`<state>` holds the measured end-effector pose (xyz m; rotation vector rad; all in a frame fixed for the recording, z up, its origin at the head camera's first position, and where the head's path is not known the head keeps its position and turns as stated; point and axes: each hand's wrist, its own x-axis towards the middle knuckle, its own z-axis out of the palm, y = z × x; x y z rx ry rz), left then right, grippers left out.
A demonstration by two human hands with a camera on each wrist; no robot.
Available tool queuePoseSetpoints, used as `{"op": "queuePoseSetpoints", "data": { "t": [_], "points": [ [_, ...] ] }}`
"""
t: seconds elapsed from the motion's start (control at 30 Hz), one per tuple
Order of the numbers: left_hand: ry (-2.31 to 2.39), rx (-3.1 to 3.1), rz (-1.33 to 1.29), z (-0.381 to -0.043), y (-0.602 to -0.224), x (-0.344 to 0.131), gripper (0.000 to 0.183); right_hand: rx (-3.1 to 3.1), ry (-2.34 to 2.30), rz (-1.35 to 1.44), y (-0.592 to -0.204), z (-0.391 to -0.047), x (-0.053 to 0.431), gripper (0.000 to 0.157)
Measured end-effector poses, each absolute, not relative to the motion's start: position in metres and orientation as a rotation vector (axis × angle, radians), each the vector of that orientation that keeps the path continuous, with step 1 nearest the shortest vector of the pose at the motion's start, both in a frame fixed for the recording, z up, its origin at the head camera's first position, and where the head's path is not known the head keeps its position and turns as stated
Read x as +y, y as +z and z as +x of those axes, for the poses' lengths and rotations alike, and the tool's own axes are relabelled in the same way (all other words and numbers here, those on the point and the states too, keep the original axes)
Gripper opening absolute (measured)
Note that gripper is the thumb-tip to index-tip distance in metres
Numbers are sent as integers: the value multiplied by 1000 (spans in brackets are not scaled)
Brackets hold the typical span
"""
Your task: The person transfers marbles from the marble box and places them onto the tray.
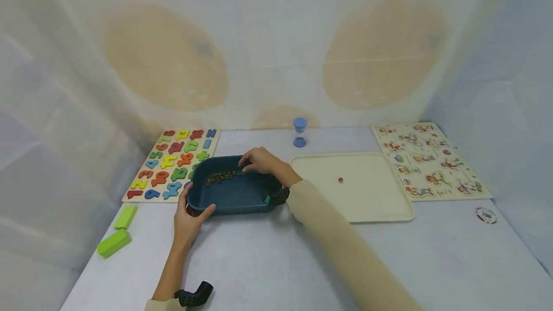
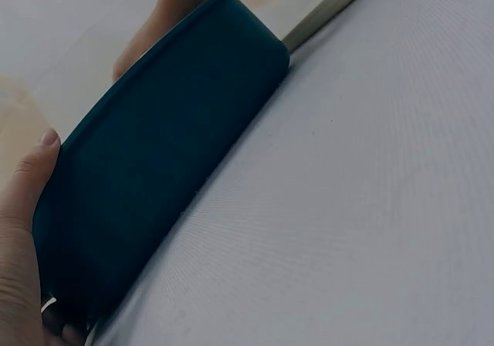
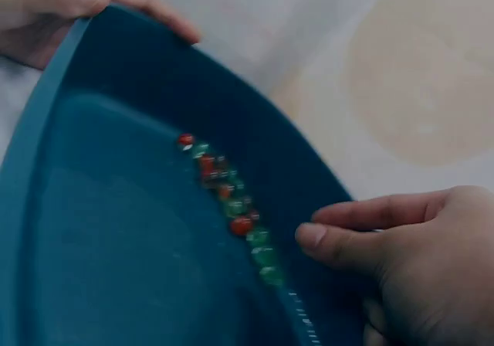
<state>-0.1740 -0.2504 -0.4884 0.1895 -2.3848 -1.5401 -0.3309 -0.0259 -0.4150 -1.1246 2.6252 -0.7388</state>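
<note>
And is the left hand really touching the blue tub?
Touching. The left wrist view shows the left hand right against the tub's side, with no gap between them.

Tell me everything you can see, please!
Bin: 1, dark blue, centre-left
Marbles: many, red and green, in bin
Tray: 1, cream, right of bin
Bead: 1, reddish, on tray
Number board: 1, multicoloured, back left
Picture board: 1, cream, back right
Blocks: 2, green, left
Sand timer, perhaps: 1, blue, back middle
Chip: 1, white and dark, right
Table: 1, white, underneath
Backdrop: 1, white and tan, behind
Wrist straps: 2, black, at wrists
Sleeves: 2, beige, on arms
Left hand: 1, gripping bin's left end
Right hand: 1, at bin's far side
</note>
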Motion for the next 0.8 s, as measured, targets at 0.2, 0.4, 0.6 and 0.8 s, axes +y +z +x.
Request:
{"op": "queuePoseSetpoints", "data": {
  "t": [0.2,0.4,0.6,0.8],
  "points": [
    [-1556,-2377,148,-176,-489,-249,81,2670,-593,-1013,-429,-332,-34,30],
    [-1577,-2364,150,-175,-487,-250,81,2667,-583,-985,-434,-333,-36,29],
    [-1617,-2363,154,-166,-468,-241,81,2670,-540,-1020,-434,-332,-38,23],
    [-1621,-2361,163,-172,-484,-251,82,2683,-898,-1176,-415,-320,0,22]
  ]
}}
